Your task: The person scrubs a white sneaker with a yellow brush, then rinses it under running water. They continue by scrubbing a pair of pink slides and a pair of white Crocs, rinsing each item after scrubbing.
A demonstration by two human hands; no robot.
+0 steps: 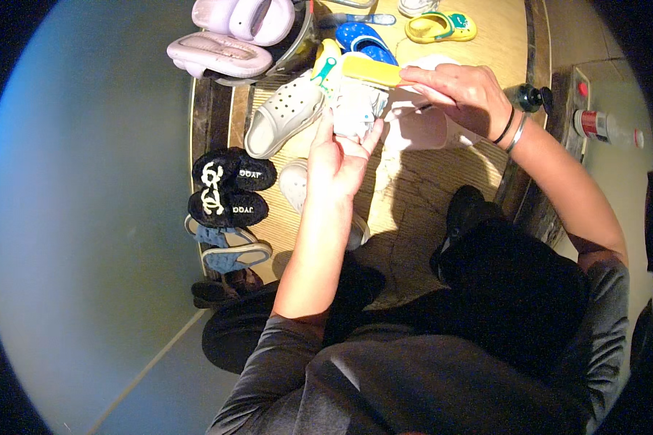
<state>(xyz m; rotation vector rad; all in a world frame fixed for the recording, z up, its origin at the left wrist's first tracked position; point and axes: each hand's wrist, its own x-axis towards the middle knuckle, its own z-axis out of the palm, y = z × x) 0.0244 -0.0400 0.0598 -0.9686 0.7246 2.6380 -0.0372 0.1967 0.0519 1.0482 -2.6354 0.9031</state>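
Note:
My left hand (342, 157) holds a small white shoe (358, 109) from below, its thumb and fingers spread around it. Overexposure hides much of the shoe's detail. In my right hand (454, 95) is a yellow-backed brush (371, 72), gripped at its right end and lying across the top of the white shoe. Bristles are hard to make out. Beyond the hands stand a blue clog (365, 42) and a yellow clog with a green strap (326, 61). A light grey clog (285, 115) lies to the left of the held shoe. Beneath my right hand is a pale pink object (422, 128), partly in shadow.
Lilac slides (220, 54) rest on a dark bucket (299, 51) at the upper left. Black fuzzy slippers (231, 187) and blue sandals (231, 250) line the left edge. Another yellow clog (441, 27), a dark pump bottle (528, 98) and a clear plastic bottle (596, 126) are farther right.

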